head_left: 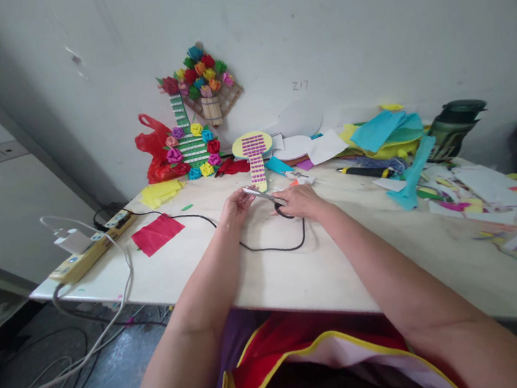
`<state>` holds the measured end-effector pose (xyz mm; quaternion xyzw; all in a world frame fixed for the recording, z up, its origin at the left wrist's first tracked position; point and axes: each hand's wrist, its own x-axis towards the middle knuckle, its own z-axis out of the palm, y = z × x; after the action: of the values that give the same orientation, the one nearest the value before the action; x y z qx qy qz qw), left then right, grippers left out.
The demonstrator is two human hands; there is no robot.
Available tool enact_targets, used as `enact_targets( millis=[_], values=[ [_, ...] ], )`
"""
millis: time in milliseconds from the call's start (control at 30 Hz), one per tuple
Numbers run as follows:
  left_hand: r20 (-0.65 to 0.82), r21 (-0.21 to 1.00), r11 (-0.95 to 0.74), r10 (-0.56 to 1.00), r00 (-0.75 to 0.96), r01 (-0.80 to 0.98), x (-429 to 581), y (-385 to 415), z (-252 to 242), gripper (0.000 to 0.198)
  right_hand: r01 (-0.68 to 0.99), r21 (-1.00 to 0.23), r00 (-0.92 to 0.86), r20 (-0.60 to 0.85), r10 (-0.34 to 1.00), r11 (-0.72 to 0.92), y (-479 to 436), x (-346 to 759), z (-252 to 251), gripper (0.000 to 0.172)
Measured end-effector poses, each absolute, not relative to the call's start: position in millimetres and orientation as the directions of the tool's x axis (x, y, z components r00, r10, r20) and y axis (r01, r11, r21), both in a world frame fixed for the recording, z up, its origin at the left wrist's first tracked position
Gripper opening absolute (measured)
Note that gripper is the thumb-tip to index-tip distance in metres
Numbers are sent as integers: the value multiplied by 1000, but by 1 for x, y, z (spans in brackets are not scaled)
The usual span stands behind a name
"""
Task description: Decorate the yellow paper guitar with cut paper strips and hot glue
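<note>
The yellow cut-out banded with purple strips (254, 157), round at the top with a narrow stem, is on the surface (296, 277) straight ahead of the person, its stem end pointing toward the hands; whether it lies flat or leans cannot be told. Just to the near right of the cut-out, the right hand (303, 201) has its fingers closed about the black handles of the scissors (265, 195), whose blades point left past the stem's end. The left hand (240, 203) is just to the near left of the cut-out, fingers curled by the blade tips; whether they pinch anything cannot be made out. A black cable (274, 249) loops on the near side of the cut-out. To its left stands a green guitar shape (195, 150) trimmed with paper flowers, with a red plastic bag (153, 148) behind that; a red sheet (157, 235) lies to its near left, and a power strip (92, 253) farther out that way. To the right of the cut-out are white paper pieces (328, 145), then a black-and-yellow cutter (365, 172), blue paper (384, 130) and, well apart, a dark green bottle (454, 128)
</note>
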<state>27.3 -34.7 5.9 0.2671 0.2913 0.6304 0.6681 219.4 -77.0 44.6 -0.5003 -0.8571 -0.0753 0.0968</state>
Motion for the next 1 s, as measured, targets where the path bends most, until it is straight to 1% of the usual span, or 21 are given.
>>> enact_targets(
  millis=[300,433,567,667,800,1000],
  values=[
    [-19,726,47,999,48,-686,25,-33,3,16,873,-14,-470,237,850,487,-73,220,41,55],
    [-7,730,37,999,47,-682,25,-32,3,14,872,-21,-473,224,852,489,-72,221,41,55],
    [-16,725,36,999,36,-688,25,-32,3,16,872,-24,-473,220,853,490,-72,221,42,54],
    [-28,720,40,999,30,-693,25,-32,3,17,877,-15,-468,209,859,481,-72,221,42,55],
    [-31,728,36,999,20,-685,26,-32,3,12,876,7,-474,207,856,483,-72,221,43,54],
    [-25,734,29,1000,17,-679,27,-33,4,14,872,28,-483,208,851,488,-72,221,43,53]
  ],
)
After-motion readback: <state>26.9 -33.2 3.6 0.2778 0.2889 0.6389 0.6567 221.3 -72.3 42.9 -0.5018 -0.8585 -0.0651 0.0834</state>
